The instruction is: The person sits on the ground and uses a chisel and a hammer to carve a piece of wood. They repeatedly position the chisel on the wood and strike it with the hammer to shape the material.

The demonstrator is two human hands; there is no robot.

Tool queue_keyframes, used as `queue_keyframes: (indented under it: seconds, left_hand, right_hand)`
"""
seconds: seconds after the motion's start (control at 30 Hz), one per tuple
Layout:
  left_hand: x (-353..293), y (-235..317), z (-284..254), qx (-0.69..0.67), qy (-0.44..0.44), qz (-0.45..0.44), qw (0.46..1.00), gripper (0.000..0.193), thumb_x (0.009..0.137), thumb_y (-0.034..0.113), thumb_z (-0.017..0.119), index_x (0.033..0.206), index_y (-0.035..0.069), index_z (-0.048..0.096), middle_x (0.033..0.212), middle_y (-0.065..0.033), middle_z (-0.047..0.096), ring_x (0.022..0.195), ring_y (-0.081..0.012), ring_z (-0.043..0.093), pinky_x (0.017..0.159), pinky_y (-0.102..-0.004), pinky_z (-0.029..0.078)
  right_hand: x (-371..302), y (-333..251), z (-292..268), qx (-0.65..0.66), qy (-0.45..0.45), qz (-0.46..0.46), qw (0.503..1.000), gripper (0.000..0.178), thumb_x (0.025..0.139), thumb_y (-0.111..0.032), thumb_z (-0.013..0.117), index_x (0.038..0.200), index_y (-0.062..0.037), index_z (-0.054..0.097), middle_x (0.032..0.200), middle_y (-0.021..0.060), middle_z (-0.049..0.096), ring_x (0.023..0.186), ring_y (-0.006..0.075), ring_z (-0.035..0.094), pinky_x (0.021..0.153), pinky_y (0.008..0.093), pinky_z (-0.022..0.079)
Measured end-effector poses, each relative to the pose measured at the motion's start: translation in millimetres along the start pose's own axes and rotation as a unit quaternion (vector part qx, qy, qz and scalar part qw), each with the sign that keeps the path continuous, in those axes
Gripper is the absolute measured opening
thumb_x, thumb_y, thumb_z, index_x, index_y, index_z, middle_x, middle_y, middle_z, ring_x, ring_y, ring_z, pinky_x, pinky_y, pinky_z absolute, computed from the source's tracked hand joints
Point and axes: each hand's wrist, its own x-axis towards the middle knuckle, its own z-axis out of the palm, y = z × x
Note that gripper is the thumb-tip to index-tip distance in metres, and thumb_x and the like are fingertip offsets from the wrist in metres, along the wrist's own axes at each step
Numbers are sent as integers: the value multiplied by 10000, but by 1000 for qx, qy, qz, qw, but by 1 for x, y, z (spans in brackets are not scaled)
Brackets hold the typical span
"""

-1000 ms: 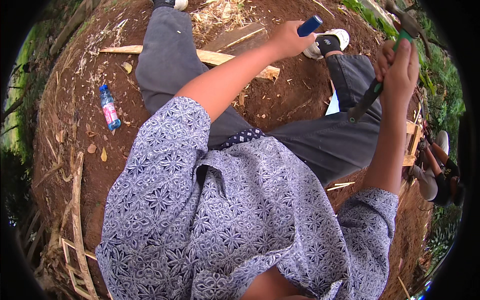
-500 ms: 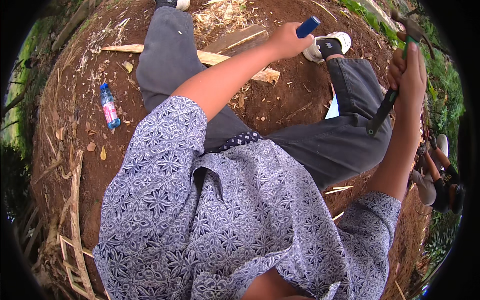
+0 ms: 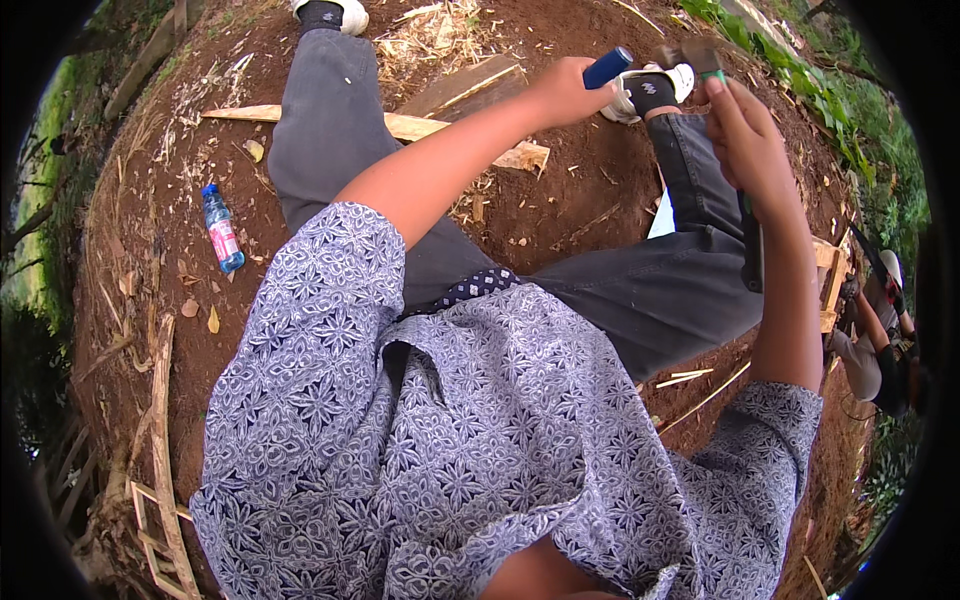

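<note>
My left hand (image 3: 568, 96) is closed around a thick blue tool handle (image 3: 607, 68). Its butt end sticks out toward the upper right; whatever lies at its other end is hidden by the hand. To the right, my right hand (image 3: 750, 145) grips a hammer (image 3: 752, 245) with a dark, green-edged handle. The hammer's head is raised above the hand, blurred, a short way right of the blue handle and apart from it. Beyond my left forearm a wooden block (image 3: 470, 88) lies on the dirt. A long split piece of wood (image 3: 242, 113) passes behind my left leg.
A plastic bottle with a blue cap (image 3: 222, 230) lies on the ground at left. Wood shavings (image 3: 440, 35) are scattered ahead. A wooden frame (image 3: 160, 550) and a long stick (image 3: 162, 440) lie at lower left. Another person (image 3: 870, 340) is at the far right.
My right hand has swung the hammer leftward and its head now is close to the blue handle. My left hand has shifted slightly left and down, still holding the handle.
</note>
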Motion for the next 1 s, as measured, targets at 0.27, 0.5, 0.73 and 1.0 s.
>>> queue_keyframes:
  seconds: [0.27, 0.5, 0.73, 1.0]
  left_hand:
    - [4, 1, 0, 15, 6, 18, 1000, 319, 864, 353, 699, 943, 43, 703, 746, -97, 694, 685, -220, 664, 678, -382, 520]
    - [-3, 1, 3, 18, -35, 22, 999, 323, 932, 362, 692, 980, 43, 677, 732, -6, 612, 678, -119, 575, 657, -333, 472]
    - [4, -3, 10, 21, -77, 9, 997, 312, 928, 351, 694, 971, 43, 670, 724, -8, 602, 672, -123, 564, 653, -335, 473]
    - [-2, -8, 5, 39, -58, 32, 997, 311, 891, 352, 691, 954, 47, 683, 744, -77, 654, 704, -204, 623, 696, -378, 500]
  right_hand:
    - [5, -2, -3, -1, 24, 16, 1000, 380, 1095, -407, 457, 1039, -60, 601, 650, -52, 412, 482, 30, 340, 411, 251, 338]
    - [0, 8, 18, 64, 25, 46, 997, 331, 1116, -381, 458, 944, -106, 522, 654, -69, 357, 464, 30, 287, 406, 237, 264]
    - [0, 14, 6, -7, 14, -25, 1000, 357, 1104, -429, 467, 919, -128, 524, 642, -78, 364, 469, 27, 303, 396, 224, 246]
    - [0, 4, 9, 64, 0, 50, 997, 350, 1109, -399, 434, 933, -105, 509, 649, -66, 368, 486, 47, 340, 421, 251, 310]
